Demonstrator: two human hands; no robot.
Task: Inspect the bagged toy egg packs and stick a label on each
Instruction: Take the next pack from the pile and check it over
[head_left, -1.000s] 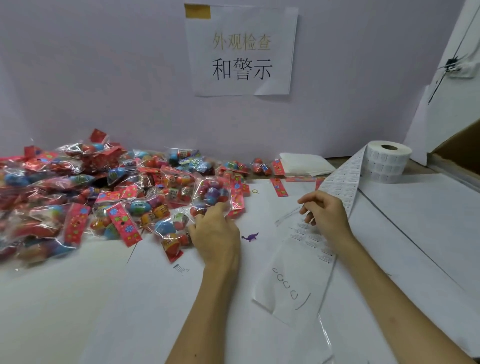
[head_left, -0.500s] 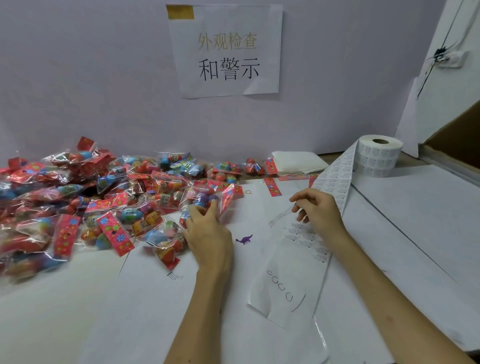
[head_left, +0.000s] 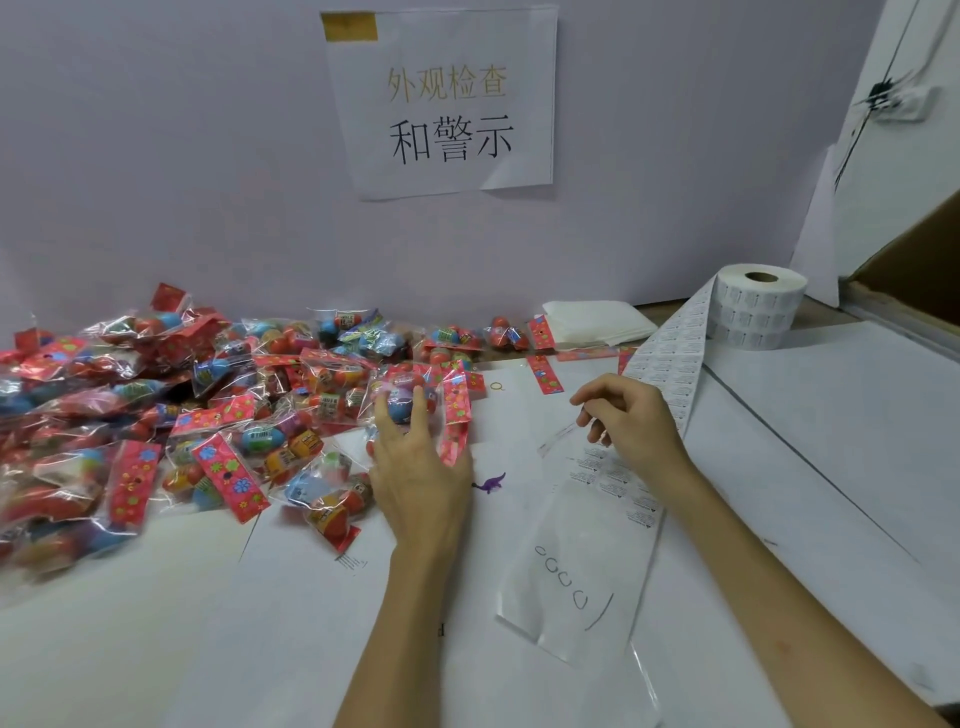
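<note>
Left hand (head_left: 423, 486) lifted an egg pack (head_left: 410, 397) — right hand (head_left: 631, 421) pinches label strip (head_left: 670, 343).

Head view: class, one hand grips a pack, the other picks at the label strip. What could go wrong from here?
The left hand grips a pack at the edge of the pile; pulling it could drag neighbouring packs along. The right hand pinches the strip, which lies loose from the roll; a tug might tear it or wrinkle a label.

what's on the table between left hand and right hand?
Head view: mostly bare white paper, plus a small purple toy dinosaur close beside the left hand, which grips an egg pack. The right hand is farther off.
</note>
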